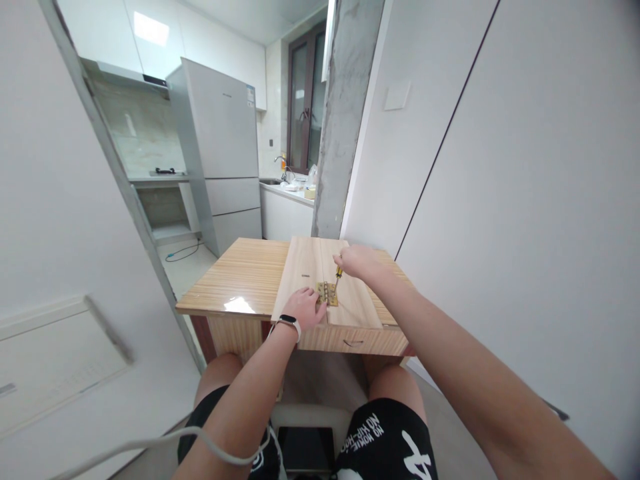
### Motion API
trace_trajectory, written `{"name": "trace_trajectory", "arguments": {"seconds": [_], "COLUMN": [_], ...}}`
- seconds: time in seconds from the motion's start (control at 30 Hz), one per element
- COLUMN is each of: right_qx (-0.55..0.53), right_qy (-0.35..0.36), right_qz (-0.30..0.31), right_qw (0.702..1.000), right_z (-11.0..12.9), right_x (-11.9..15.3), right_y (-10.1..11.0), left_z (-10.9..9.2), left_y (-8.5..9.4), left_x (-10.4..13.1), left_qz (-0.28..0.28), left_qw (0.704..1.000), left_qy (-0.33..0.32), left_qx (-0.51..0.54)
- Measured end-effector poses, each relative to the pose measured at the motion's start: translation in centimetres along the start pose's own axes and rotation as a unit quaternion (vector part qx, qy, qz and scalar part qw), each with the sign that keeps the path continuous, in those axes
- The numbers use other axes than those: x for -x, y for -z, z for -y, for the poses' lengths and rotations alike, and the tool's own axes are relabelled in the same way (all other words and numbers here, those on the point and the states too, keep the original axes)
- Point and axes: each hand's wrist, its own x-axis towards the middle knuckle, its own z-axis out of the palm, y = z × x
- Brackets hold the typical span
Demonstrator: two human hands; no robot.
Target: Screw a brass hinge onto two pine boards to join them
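Observation:
A brass-coloured hinge (pixel 327 294) lies opened flat across the seam between two pale wooden boards (pixel 351 308). My left hand (pixel 306 307), with a band on its wrist, rests on the left board, its fingers spread and touching the hinge's left leaf. In my right hand (pixel 356 260) is a screwdriver (pixel 339 272) with a yellow and black handle, gripped from above. Its shaft points down at the hinge's right leaf; the tip is too small to tell whether it sits in a screw.
The boards lie on a glossy wooden desk (pixel 250 273) whose drawer (pixel 325 340) faces me. A small dark flat piece (pixel 305 275) lies on the left board. A pale cable (pixel 165 437) crosses my left forearm. Behind stand a fridge (pixel 227 133) and a sink counter (pixel 285 207).

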Motion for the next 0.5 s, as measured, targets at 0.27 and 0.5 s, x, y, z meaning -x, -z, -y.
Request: {"name": "trace_trajectory", "arguments": {"seconds": [0.27,0.5], "right_qx": [-0.012,-0.032], "right_qy": [0.066,0.111], "right_qz": [-0.032,0.005], "right_qw": [0.997,0.993], "right_z": [-0.6,-1.5], "right_x": [0.6,-0.5], "right_y": [-0.4,-0.4], "left_z": [0.0,0.1], "left_y": [-0.1,-0.1], "left_x": [0.0,0.1], "left_qz": [-0.001,-0.002], "left_qw": [1.000,1.000], "left_qy": [0.001,0.001], "left_qx": [-0.004,-0.004]}}
